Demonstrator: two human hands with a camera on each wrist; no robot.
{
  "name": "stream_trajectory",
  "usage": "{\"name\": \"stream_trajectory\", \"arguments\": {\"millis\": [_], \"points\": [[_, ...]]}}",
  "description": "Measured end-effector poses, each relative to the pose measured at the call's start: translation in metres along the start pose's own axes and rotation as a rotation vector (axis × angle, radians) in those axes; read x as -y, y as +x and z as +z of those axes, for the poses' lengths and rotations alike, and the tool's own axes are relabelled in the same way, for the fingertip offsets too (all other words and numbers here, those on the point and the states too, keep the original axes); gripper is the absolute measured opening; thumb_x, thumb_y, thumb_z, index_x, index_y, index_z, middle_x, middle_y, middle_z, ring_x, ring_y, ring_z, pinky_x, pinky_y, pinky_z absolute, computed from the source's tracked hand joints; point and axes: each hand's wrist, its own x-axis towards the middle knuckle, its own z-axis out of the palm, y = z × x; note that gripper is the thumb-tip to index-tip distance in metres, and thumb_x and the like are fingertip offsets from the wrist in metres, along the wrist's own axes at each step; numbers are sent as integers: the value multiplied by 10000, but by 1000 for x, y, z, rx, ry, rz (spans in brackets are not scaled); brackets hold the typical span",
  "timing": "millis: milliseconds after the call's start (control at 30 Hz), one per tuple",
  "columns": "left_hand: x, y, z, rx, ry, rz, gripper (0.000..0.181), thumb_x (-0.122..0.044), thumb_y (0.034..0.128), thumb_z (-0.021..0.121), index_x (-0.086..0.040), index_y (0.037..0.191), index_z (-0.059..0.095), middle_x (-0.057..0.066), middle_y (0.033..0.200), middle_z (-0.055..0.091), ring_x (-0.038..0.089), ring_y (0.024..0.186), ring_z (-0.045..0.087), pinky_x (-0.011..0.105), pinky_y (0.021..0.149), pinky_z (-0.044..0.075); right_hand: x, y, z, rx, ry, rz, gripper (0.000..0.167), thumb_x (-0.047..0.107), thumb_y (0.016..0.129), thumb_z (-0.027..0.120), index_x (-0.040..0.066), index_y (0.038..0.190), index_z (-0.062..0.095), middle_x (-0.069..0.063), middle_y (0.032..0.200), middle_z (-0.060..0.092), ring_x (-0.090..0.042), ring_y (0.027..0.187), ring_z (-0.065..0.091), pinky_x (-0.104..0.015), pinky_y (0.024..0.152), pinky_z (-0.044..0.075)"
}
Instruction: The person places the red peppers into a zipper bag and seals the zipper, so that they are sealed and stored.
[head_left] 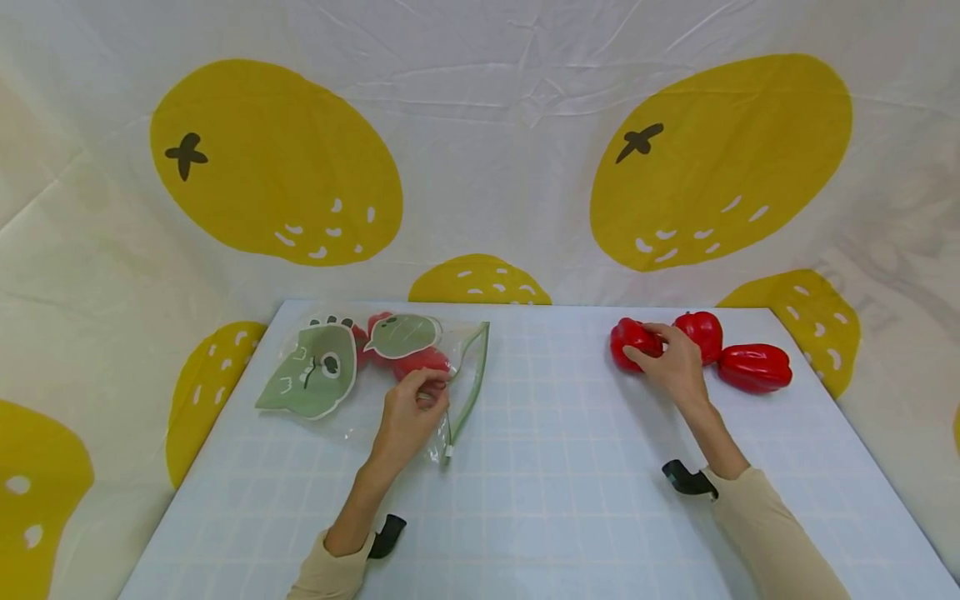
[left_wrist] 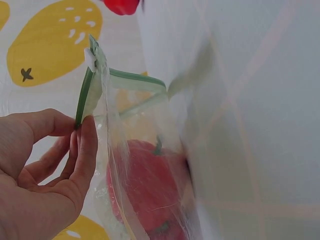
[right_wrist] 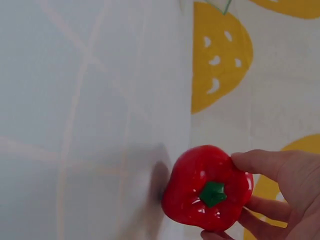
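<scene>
Head: well right of the bag (head_left: 326, 375), my right grip (head_left: 677, 367) clamps a red pepper (head_left: 628, 340). Left wrist: my left grip (left_wrist: 45, 195) pinches the bag's green edge (left_wrist: 84, 100), best held wide. Right wrist: green stem (right_wrist: 213, 194) faces me; I'd lift gently.

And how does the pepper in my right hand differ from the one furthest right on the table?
The held pepper is gripped by your right hand; the furthest-right pepper lies untouched. In the head view, the held pepper looks roundish, the furthest-right pepper looks elongated. Both are glossy and red.
</scene>
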Motion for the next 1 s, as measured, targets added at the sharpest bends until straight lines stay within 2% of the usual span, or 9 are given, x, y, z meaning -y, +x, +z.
{"name": "stream_trajectory", "arguments": {"millis": [367,533,867,1000], "points": [[1,0,0,1,-6,-3,226,92,872,731,-1,1078,720,126,999,702,239,865,673,287,795,613,16,-10,10,52,87,-24,681,208,884,809,2,1461,513,-270,1441,521,-459,1319,465,-610,946,536],[1,0,1,7,-12,-5,214,85,883,724,10,1083,716,175,1016,700,249,875,673,245,802,602,27,-15,15,79,120,-25,679,231,889,808,20,1463,513,-250,1450,513,-440,1329,461,-595,964,535],[1,0,1,11,-8,-6,223,79,879,732,14,1091,712,202,1032,697,255,882,674,271,814,607,43,-21,30,121,146,-67,665,247,899,805,44,1465,520,-221,1447,529,-411,1330,475,-569,978,537],[1,0,0,17,-10,-18,220,78,889,723,11,1098,711,207,1045,695,256,890,671,226,816,594,49,-24,36,137,172,-75,664,243,897,807,54,1466,522,-203,1449,533,-393,1334,479,-557,980,539]]}}
